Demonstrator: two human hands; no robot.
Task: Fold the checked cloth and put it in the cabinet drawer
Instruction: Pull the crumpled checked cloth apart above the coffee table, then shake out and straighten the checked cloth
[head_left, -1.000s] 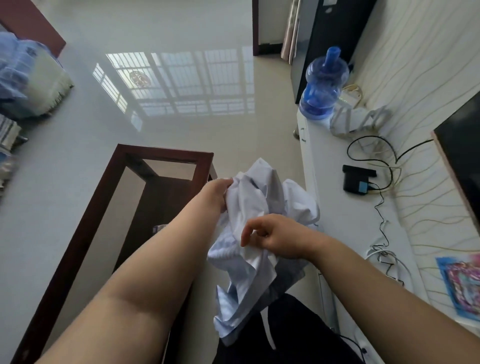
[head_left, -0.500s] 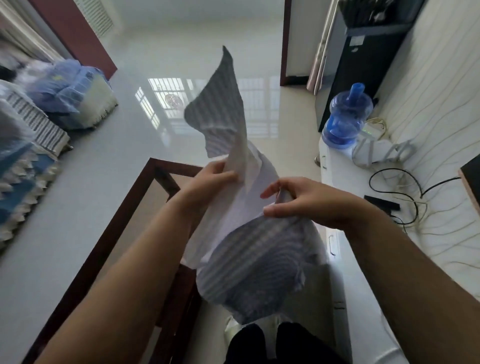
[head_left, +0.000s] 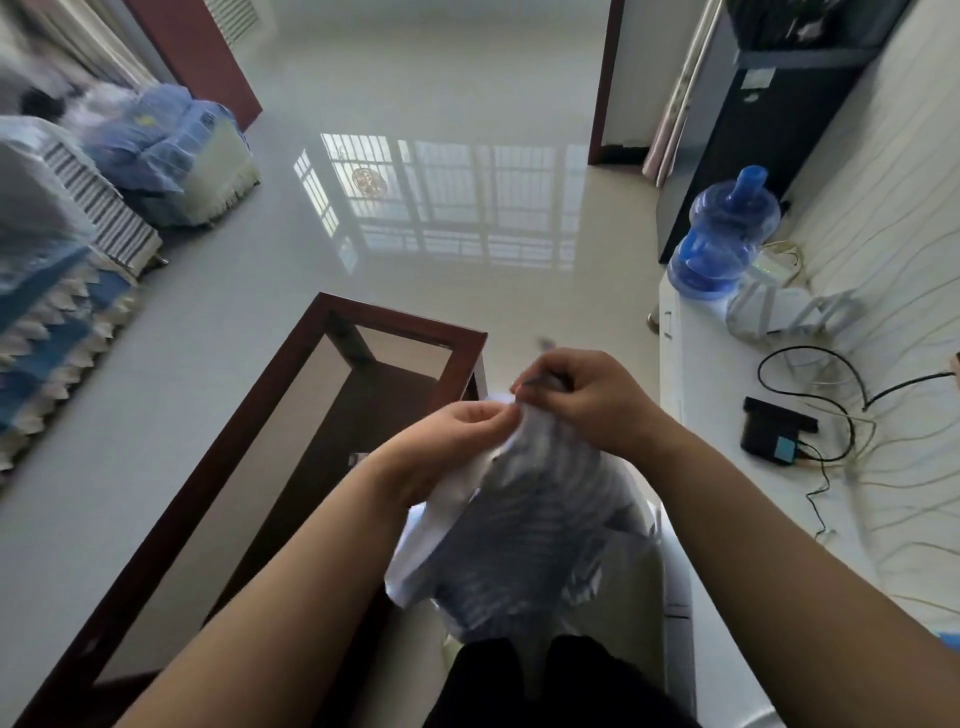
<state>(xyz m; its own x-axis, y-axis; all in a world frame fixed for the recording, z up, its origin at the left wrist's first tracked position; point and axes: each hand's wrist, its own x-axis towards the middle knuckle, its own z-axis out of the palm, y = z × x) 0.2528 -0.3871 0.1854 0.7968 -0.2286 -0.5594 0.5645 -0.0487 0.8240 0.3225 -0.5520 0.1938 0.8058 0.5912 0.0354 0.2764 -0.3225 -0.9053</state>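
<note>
Checked cloth (head_left: 524, 530): bunched and blurred, hanging in the air in front of the person, above dark trousers. Left hand (head_left: 447, 447): pinches its top edge. Right hand (head_left: 582, 397): fingers curled round the same edge, just beside the left.

Table (head_left: 363, 317): dark wood frame with glass top, to the left. White cabinet (head_left: 696, 374): along the right wall, carrying a blue water bottle (head_left: 724, 234), a black box (head_left: 774, 431) and cables. Floor (head_left: 441, 218): glossy pale tile reflecting a barred window.
</note>
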